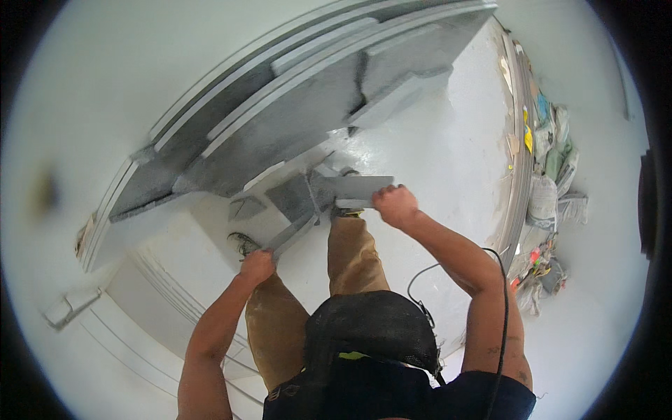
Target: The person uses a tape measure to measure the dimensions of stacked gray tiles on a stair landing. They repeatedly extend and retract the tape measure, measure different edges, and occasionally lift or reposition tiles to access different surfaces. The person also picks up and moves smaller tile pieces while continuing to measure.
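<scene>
My right hand (393, 204) grips the end of a flat grey board piece (358, 186) held out in front of my legs. My left hand (257, 264) is closed on a narrow grey board piece (294, 235) that slants up toward the middle. Between them, low by my feet, lie broken grey board pieces (288, 197) and a small triangular grey offcut (245, 208). Whether the held pieces are joined to those below I cannot tell.
Large grey boards (273, 140) with pale edges lean in layers across the upper left. A stack of long strips (516, 140) runs along the right, beside bags and debris (546, 196). The white floor (441, 168) spreads between. A black cable hangs by my right arm.
</scene>
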Demonstrator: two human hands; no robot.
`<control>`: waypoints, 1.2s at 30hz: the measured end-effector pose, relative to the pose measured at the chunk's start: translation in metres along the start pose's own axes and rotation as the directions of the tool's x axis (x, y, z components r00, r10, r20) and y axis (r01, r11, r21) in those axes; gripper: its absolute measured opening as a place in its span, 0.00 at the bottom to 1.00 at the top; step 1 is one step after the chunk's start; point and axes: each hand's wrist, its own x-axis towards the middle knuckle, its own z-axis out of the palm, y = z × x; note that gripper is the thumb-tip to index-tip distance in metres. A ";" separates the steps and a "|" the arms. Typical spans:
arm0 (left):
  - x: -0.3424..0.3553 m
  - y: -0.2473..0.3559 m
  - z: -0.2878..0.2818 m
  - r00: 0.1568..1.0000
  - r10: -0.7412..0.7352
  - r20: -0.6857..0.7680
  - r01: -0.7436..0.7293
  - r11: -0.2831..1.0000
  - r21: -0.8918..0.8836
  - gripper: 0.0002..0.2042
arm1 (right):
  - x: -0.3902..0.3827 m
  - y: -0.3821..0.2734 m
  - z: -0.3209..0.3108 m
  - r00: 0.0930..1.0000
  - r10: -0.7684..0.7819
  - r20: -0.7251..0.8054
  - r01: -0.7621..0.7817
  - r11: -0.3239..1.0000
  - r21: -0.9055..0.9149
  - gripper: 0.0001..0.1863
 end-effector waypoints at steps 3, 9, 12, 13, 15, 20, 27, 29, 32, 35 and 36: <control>0.061 0.063 -0.022 0.997 0.060 -0.040 -0.062 0.997 -0.046 0.16 | -0.040 0.074 0.022 0.992 0.123 0.042 -0.123 0.992 0.000 0.11; 0.181 0.191 -0.077 0.969 0.150 -0.197 -0.163 0.985 -0.048 0.18 | -0.088 0.193 0.073 0.953 0.298 0.056 -0.297 0.955 -0.019 0.08; 0.236 0.254 -0.116 0.966 0.132 -0.223 -0.141 0.990 -0.024 0.20 | -0.100 0.238 0.097 0.941 0.334 0.063 -0.335 0.942 0.007 0.07; 0.254 0.272 -0.132 0.970 0.129 -0.205 -0.140 0.989 -0.039 0.20 | -0.103 0.250 0.104 0.941 0.337 0.039 -0.338 0.940 0.041 0.06; 0.285 0.300 -0.159 0.960 0.158 -0.232 -0.162 0.987 0.000 0.22 | -0.104 0.267 0.118 0.944 0.331 0.015 -0.331 0.944 0.008 0.06; 0.360 0.349 -0.213 0.903 0.229 -0.363 -0.233 0.972 0.033 0.23 | -0.093 0.301 0.134 0.947 0.311 -0.081 -0.313 0.950 -0.004 0.04; 0.425 0.369 -0.204 0.873 0.259 -0.414 -0.274 0.962 0.024 0.22 | -0.050 0.319 0.129 0.940 0.312 -0.135 -0.304 0.949 0.077 0.02; 0.441 0.374 -0.194 0.880 0.274 -0.387 -0.275 0.960 0.054 0.22 | -0.035 0.322 0.128 0.941 0.305 -0.145 -0.295 0.951 0.088 0.02; 0.465 0.384 -0.190 0.865 0.315 -0.391 -0.290 0.949 0.124 0.19 | -0.014 0.328 0.128 0.942 0.276 -0.193 -0.266 0.961 0.073 0.02; 0.483 0.400 -0.205 0.889 0.341 -0.306 -0.288 0.936 0.205 0.17 | 0.008 0.331 0.123 0.943 0.247 -0.224 -0.241 0.969 0.056 0.03; 0.482 0.405 -0.208 0.868 0.352 -0.350 -0.296 0.933 0.204 0.16 | 0.015 0.332 0.120 0.948 0.232 -0.219 -0.229 0.973 0.040 0.03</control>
